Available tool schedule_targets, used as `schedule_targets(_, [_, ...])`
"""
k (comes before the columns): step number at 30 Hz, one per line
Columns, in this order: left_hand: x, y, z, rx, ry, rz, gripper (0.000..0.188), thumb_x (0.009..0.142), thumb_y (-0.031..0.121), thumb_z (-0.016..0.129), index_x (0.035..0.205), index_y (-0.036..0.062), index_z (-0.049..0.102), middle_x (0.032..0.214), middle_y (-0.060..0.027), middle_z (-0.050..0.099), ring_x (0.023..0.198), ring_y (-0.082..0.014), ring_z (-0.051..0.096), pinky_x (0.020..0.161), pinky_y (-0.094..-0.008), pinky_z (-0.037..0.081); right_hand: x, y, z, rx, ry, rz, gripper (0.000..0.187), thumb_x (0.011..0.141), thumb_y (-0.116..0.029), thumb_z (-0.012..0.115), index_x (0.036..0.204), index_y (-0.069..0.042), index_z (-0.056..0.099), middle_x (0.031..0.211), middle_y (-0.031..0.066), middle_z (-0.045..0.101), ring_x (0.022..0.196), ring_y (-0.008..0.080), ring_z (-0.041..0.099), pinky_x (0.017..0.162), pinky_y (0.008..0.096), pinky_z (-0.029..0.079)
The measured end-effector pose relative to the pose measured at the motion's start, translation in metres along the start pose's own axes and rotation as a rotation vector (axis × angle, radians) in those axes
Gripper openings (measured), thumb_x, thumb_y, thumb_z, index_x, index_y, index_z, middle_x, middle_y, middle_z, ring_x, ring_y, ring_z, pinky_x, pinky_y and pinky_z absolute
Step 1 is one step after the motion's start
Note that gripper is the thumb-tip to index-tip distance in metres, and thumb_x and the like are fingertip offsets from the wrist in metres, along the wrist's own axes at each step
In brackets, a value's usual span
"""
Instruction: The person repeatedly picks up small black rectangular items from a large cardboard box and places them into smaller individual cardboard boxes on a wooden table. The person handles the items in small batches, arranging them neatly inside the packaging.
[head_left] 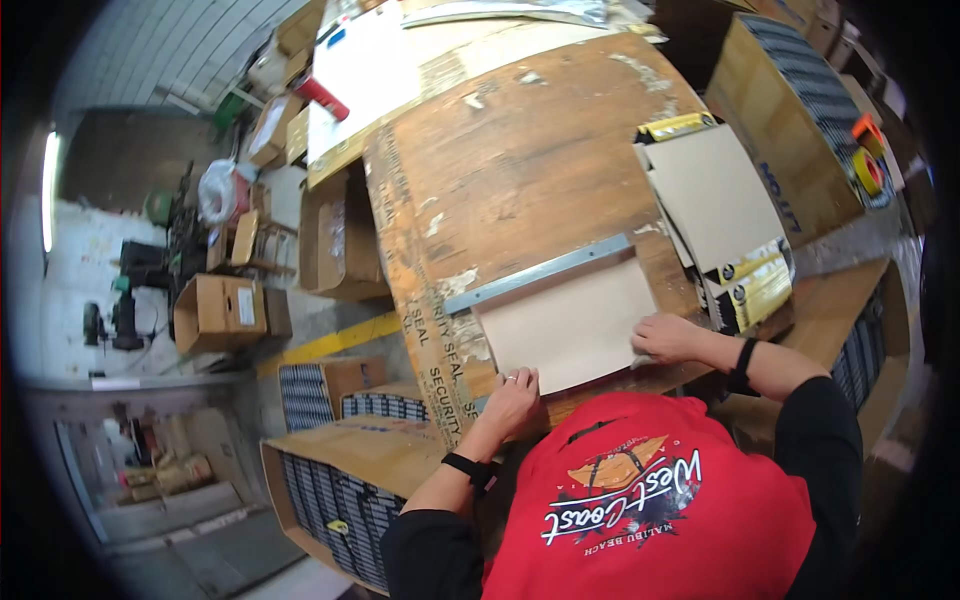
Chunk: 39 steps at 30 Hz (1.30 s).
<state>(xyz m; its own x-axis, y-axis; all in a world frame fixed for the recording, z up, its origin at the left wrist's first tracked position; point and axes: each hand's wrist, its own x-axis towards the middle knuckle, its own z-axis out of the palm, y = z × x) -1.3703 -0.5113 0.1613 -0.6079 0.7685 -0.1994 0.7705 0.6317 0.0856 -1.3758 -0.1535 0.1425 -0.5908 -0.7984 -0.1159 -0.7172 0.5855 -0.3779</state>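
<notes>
A pale beige cardboard sheet [570,325] lies on the worn wooden tabletop [520,150] in front of me. Its far edge runs along a grey metal bar [540,273] that crosses the table at a slant. My left hand [513,397] grips the sheet's near left corner, fingers closed at its edge. At the near right corner, my right hand [667,338] is closed on the sheet too, its fingertips curled. To the right of that hand sits a stack of similar beige cardboard [718,185] with yellow and black wrapping at its ends.
Printed tape [425,335] covers the table's left edge. Open cartons of dark, tightly packed pieces stand at the near left [350,440] and far right [770,120]. Tape rolls [868,170] rest on the right carton. A red cylinder [325,98] lies on a white surface beyond.
</notes>
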Motion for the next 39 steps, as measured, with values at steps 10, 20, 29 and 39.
schedule_targets(10, [-0.001,0.003,0.021,-0.383,0.174,-0.274,0.012,0.074,0.006,0.053,0.085,0.0021,0.055,0.091,-0.0155,0.054,0.09,-0.0322,0.055,0.074,-0.0399,0.048,0.0,0.012,0.0,0.118,-0.122,0.077,0.02,0.074,-0.02,0.059,0.086,-0.005,0.052,0.083,0.0129,0.052,0.081,0.0322,0.053,0.066,0.0421,0.043])
schedule_targets(20, [0.015,0.014,0.044,-0.609,-0.028,-0.545,0.028,0.076,0.017,0.061,0.097,-0.001,0.06,0.1,-0.0226,0.055,0.098,-0.0379,0.053,0.085,-0.0422,0.045,0.015,0.011,0.012,0.157,-0.116,0.16,0.024,0.079,-0.029,0.056,0.075,-0.005,0.056,0.076,0.0182,0.054,0.078,0.0386,0.054,0.067,0.0477,0.042])
schedule_targets(29, [-0.256,-0.007,-0.187,-1.248,0.585,-0.784,0.035,0.089,0.022,0.054,0.115,-0.0009,0.055,0.101,-0.0117,0.062,0.09,-0.017,0.059,0.083,-0.0285,0.046,0.13,-0.045,-0.039,0.11,-0.339,0.33,0.03,0.081,-0.03,0.056,0.08,0.0,0.058,0.074,0.0243,0.057,0.071,0.0407,0.055,0.064,0.0446,0.045])
schedule_targets(39, [-0.454,0.013,-0.089,-1.313,0.995,-1.416,0.031,0.094,0.021,0.047,0.112,-0.0015,0.058,0.083,-0.0048,0.062,0.075,-0.0118,0.06,0.067,-0.0226,0.047,0.387,-0.385,-0.092,0.192,0.02,-0.584,0.047,0.075,-0.023,0.067,0.114,-0.005,0.051,0.097,0.0152,0.057,0.086,0.0331,0.06,0.069,0.0419,0.049])
